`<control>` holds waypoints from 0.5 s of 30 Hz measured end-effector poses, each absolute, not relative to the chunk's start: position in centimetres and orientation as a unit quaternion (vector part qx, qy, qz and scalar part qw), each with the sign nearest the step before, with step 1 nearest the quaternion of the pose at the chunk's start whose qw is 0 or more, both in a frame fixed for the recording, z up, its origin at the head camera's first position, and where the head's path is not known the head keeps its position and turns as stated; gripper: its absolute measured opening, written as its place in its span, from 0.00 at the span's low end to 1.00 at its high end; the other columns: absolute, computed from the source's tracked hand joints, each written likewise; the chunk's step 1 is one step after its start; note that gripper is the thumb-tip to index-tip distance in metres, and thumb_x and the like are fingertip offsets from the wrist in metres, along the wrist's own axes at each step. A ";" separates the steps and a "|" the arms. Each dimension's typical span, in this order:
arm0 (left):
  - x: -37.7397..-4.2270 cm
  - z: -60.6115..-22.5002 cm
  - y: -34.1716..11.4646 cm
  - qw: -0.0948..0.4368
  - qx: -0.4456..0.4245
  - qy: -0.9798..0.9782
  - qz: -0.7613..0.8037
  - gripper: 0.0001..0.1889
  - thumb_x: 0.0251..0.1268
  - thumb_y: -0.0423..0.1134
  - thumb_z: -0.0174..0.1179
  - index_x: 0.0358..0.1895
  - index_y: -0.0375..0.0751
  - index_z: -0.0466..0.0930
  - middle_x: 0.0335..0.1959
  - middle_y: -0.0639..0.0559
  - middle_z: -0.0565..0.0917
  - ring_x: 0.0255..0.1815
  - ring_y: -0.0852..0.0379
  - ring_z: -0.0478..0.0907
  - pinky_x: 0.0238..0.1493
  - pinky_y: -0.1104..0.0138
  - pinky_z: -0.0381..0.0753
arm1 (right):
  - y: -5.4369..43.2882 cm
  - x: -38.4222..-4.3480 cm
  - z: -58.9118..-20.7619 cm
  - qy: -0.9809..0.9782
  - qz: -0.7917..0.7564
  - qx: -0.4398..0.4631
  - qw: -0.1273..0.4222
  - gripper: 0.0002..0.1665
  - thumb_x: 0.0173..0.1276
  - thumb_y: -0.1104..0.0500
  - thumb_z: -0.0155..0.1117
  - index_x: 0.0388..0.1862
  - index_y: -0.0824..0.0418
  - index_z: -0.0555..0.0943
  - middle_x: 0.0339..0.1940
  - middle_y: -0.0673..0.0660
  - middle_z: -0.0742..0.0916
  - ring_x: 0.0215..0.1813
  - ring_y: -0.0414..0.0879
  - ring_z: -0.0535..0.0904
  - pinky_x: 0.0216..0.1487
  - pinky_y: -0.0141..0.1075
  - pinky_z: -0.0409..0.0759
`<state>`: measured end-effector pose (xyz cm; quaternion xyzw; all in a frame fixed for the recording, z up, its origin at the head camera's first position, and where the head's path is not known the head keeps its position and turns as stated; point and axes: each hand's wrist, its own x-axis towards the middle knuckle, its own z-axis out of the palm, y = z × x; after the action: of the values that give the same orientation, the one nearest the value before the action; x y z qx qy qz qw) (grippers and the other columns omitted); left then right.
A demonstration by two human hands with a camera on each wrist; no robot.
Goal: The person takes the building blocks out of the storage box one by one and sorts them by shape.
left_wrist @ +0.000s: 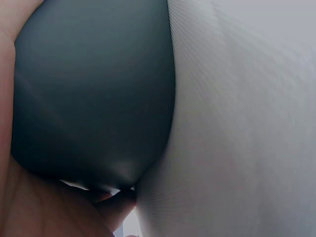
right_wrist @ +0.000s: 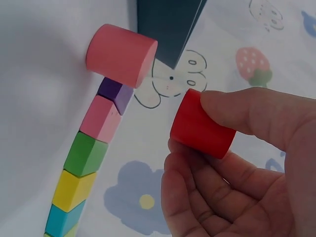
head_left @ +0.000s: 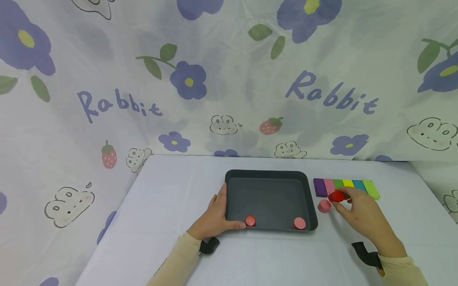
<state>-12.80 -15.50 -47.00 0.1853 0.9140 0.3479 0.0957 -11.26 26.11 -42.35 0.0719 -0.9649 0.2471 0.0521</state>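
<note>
A dark grey tray lies on the table, its front left corner held by my left hand, thumb along the front rim and fingers along the left side. Inside it, a red cylinder stands near the front left and a pink cylinder near the front right. My right hand pinches another red cylinder between thumb and fingers, right of the tray. Just beside that, a second pink cylinder sits on the table. In the left wrist view, the tray's wall fills much of the picture.
Behind my right hand lies a row of coloured blocks: purple, pink, green, yellow, blue and light green. White cloth covers the table. A patterned curtain hangs along the back and left.
</note>
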 end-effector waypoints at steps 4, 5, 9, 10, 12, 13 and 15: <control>-12.7 -46.9 -15.5 0.098 0.185 0.912 0.351 0.72 0.50 0.69 0.70 0.80 0.34 0.26 0.83 0.43 0.36 0.82 0.51 0.37 0.79 0.50 0.33 | 26.5 -11.3 -42.6 -0.966 0.242 0.070 0.052 0.27 0.62 0.61 0.74 0.54 0.78 0.78 0.47 0.73 0.84 0.42 0.64 0.79 0.41 0.58 0.84; -12.7 -46.9 -15.5 0.099 0.185 0.913 0.351 0.72 0.51 0.69 0.70 0.80 0.34 0.26 0.83 0.43 0.35 0.82 0.51 0.37 0.79 0.50 0.33 | 26.5 -11.3 -42.6 -0.966 0.242 0.071 0.054 0.27 0.62 0.62 0.74 0.53 0.78 0.78 0.47 0.73 0.84 0.42 0.64 0.79 0.41 0.58 0.83; -12.7 -46.8 -15.5 0.100 0.186 0.913 0.348 0.72 0.51 0.69 0.70 0.80 0.34 0.26 0.83 0.43 0.35 0.82 0.51 0.36 0.79 0.50 0.33 | 26.7 -11.4 -42.9 -0.965 0.244 0.078 0.056 0.26 0.62 0.62 0.73 0.52 0.78 0.78 0.45 0.72 0.84 0.40 0.61 0.79 0.40 0.58 0.83; -12.7 -46.8 -15.5 0.100 0.186 0.913 0.348 0.72 0.51 0.69 0.70 0.80 0.34 0.26 0.83 0.43 0.35 0.82 0.51 0.36 0.79 0.50 0.33 | 26.7 -11.5 -42.9 -0.966 0.243 0.076 0.053 0.26 0.62 0.62 0.73 0.52 0.79 0.78 0.45 0.72 0.84 0.39 0.61 0.79 0.40 0.57 0.83; -12.7 -46.8 -15.5 0.100 0.186 0.913 0.349 0.72 0.51 0.68 0.70 0.80 0.34 0.26 0.83 0.43 0.35 0.82 0.51 0.36 0.79 0.50 0.33 | 26.6 -11.5 -43.0 -0.967 0.241 0.072 0.045 0.26 0.61 0.62 0.74 0.52 0.79 0.78 0.45 0.72 0.84 0.39 0.60 0.78 0.41 0.57 0.83; -12.7 -46.8 -15.5 0.101 0.186 0.913 0.349 0.72 0.51 0.68 0.70 0.80 0.34 0.26 0.83 0.43 0.35 0.82 0.51 0.36 0.79 0.51 0.33 | 26.6 -11.6 -43.1 -0.967 0.239 0.071 0.042 0.26 0.61 0.62 0.74 0.52 0.78 0.78 0.44 0.72 0.84 0.39 0.60 0.79 0.41 0.57 0.83; -12.7 -46.9 -15.6 0.101 0.185 0.913 0.349 0.72 0.51 0.69 0.70 0.80 0.35 0.26 0.83 0.43 0.35 0.82 0.51 0.36 0.79 0.51 0.33 | 26.6 -11.7 -43.3 -0.968 0.237 0.069 0.036 0.26 0.60 0.62 0.75 0.52 0.78 0.79 0.44 0.72 0.85 0.39 0.59 0.79 0.42 0.57 0.83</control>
<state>-12.66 -15.56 -46.88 0.1848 0.9130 0.3495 0.1006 -11.66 26.60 -43.27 0.0693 -0.9683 0.2372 0.0358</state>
